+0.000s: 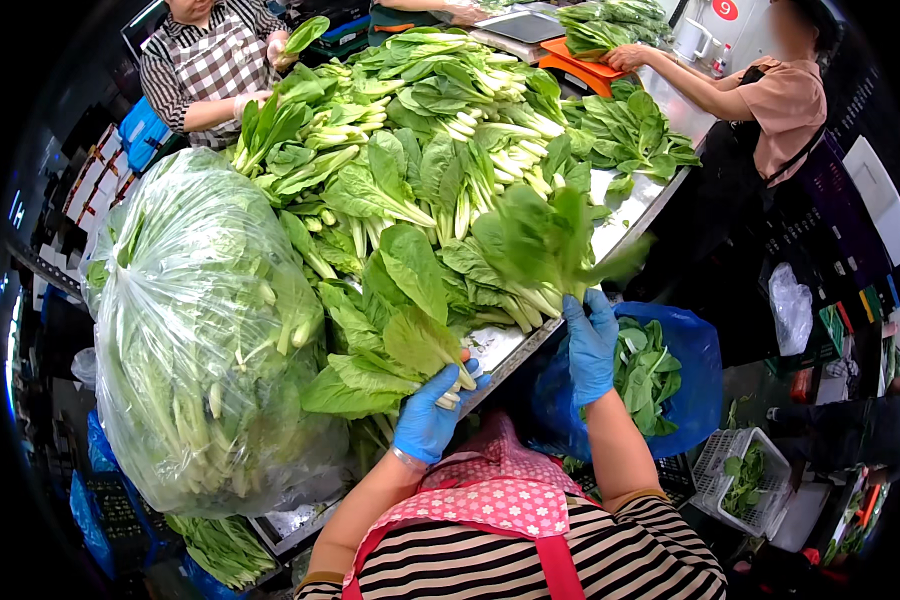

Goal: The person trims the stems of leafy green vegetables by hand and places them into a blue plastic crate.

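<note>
My left hand (429,420), in a blue glove, is closed around the pale stem ends of several leafy greens (405,330) at the table's near edge. Farther right, my right hand (592,345), also gloved in blue, grips the base of another leafy green (551,244), whose leaves are blurred. Beyond both hands lies a large heap of leafy greens (420,157) with white stems. A big clear plastic bag (202,337) full of greens stands to the left of my left hand.
Below my right hand is a blue bag-lined bin (697,352) holding loose leaves. A white plastic basket (769,487) sits lower right. The metal table edge (521,354) runs diagonally before me. Co-workers stand across the table at the left and right, one touching an orange scale (585,71).
</note>
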### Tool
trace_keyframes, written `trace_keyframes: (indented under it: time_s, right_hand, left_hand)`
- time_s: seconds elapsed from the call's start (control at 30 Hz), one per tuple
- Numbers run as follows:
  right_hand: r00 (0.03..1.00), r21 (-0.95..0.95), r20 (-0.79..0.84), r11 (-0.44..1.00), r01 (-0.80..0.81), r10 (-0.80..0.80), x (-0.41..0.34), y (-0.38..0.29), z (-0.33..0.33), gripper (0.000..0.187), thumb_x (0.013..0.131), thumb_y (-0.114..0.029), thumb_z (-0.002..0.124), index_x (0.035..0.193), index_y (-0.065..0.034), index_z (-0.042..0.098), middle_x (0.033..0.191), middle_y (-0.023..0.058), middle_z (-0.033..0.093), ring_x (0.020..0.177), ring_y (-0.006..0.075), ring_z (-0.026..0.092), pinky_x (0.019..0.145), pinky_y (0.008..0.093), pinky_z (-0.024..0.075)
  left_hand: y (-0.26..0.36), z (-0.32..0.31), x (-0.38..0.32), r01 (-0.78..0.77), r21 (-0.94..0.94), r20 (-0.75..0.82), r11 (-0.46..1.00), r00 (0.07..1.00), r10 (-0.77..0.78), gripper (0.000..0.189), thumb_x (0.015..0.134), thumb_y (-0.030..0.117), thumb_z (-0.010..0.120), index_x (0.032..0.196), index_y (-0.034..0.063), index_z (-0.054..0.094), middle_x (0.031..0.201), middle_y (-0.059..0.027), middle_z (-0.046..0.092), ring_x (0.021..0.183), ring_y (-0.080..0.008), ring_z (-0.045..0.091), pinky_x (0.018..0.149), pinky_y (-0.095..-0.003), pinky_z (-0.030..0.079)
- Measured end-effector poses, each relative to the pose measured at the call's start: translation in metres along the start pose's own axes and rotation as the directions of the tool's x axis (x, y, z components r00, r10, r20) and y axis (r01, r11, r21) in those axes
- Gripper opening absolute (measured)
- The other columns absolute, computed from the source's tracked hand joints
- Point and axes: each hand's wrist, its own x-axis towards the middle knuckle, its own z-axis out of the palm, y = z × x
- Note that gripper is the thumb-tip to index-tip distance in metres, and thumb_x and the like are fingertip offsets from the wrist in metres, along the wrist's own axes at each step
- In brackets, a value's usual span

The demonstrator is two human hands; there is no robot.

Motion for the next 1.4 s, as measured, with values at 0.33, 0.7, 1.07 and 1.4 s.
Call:
trace_keyframes:
  time_s: [0.33, 0.7, 1.07, 1.4]
  right_hand:
    - [0.806, 0.381, 0.233, 0.712, -0.591, 0.544, -0.025, -0.006, 0.02, 0.022, 0.084, -0.02, 0.054, 0.098, -0.0039, 0.055, 0.081, 0.0009, 0.057, 0.061, 0.0064, 0.049, 0.049, 0.0177, 0.0359]
    - [0.857, 0.15, 0.282, 0.862, -0.484, 0.432, -0.07, -0.005, 0.048, 0.018, 0.081, -0.021, 0.058, 0.088, -0.0043, 0.055, 0.066, 0.0017, 0.051, 0.055, 0.012, 0.046, 0.054, 0.0226, 0.0373]
    - [0.782, -0.294, 0.622, 0.94, 0.174, 0.049, -0.057, -0.041, 0.044, 0.03, 0.072, -0.012, 0.06, 0.102, -0.0072, 0.055, 0.075, 0.0109, 0.055, 0.064, 0.0265, 0.053, 0.063, 0.0346, 0.0438]
    - [0.963, -0.431, 0.266, 0.899, 0.082, 0.04, -0.011, 0.035, 0.022, 0.022, 0.076, -0.02, 0.061, 0.089, -0.0019, 0.061, 0.076, 0.0066, 0.056, 0.063, 0.0172, 0.051, 0.056, 0.0255, 0.0381]
  left_hand:
    - [-0.011, -0.018, 0.013, -0.04, -0.128, -0.05, 0.991, 0.998, 0.034, 0.027, 0.083, 0.011, 0.051, 0.106, -0.003, 0.05, 0.099, -0.011, 0.055, 0.096, -0.0203, 0.051, 0.091, -0.0387, 0.039]
    - [-0.016, -0.021, 0.011, -0.024, -0.137, -0.019, 0.99, 1.0, 0.021, 0.033, 0.08, 0.006, 0.055, 0.111, -0.0012, 0.045, 0.106, -0.0096, 0.053, 0.098, -0.0171, 0.05, 0.085, -0.0269, 0.04]
    - [-0.017, -0.044, 0.013, 0.022, -0.032, -0.139, 0.999, 0.99, -0.026, 0.02, 0.08, 0.011, 0.055, 0.099, 0.0047, 0.054, 0.085, -0.0046, 0.057, 0.08, -0.0148, 0.054, 0.08, -0.032, 0.045]
    - [-0.008, -0.026, 0.008, -0.055, -0.145, -0.085, 0.988, 0.995, 0.043, 0.028, 0.081, 0.009, 0.054, 0.107, 0.001, 0.047, 0.099, -0.0092, 0.055, 0.09, -0.0189, 0.053, 0.085, -0.0362, 0.042]
